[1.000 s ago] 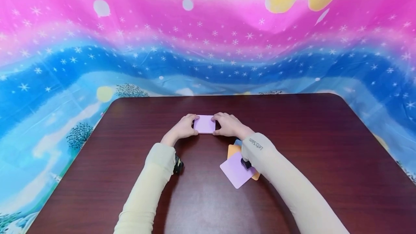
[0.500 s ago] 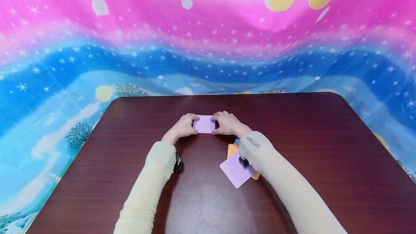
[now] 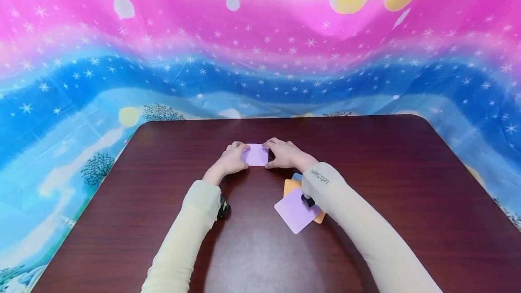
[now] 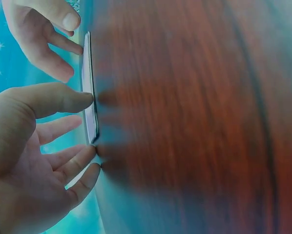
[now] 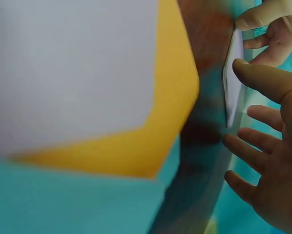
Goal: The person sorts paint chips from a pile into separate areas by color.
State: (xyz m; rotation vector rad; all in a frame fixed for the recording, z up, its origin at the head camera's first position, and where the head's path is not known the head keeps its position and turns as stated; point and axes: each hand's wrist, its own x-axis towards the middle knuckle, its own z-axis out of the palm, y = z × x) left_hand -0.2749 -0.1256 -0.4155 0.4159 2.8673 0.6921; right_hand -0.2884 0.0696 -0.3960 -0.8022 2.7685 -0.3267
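Observation:
A pale purple card (image 3: 256, 155) with rounded corners lies flat at the middle of the table; its edge looks thin and layered in the left wrist view. My left hand (image 3: 233, 158) holds its left side, thumb at the near edge and fingers at the far corner. On the opposite side my right hand (image 3: 286, 153) holds it the same way. In the left wrist view, the left thumb (image 4: 70, 99) meets the card's near edge while the other fingers spread towards the tabletop. The right thumb (image 5: 256, 75) overlaps the card in the right wrist view.
Below my right wrist lie another purple card (image 3: 296, 211), an orange card (image 3: 291, 186) and a blue card (image 3: 297, 177), overlapping and partly hidden by the sleeve. The dark red-brown table (image 3: 163, 148) ends at a colourful patterned cloth (image 3: 260, 49).
Both hands stay round the purple card with only slight finger shifts. Its near edge, earlier showing a second layer, looks even now. The other cards have not moved.

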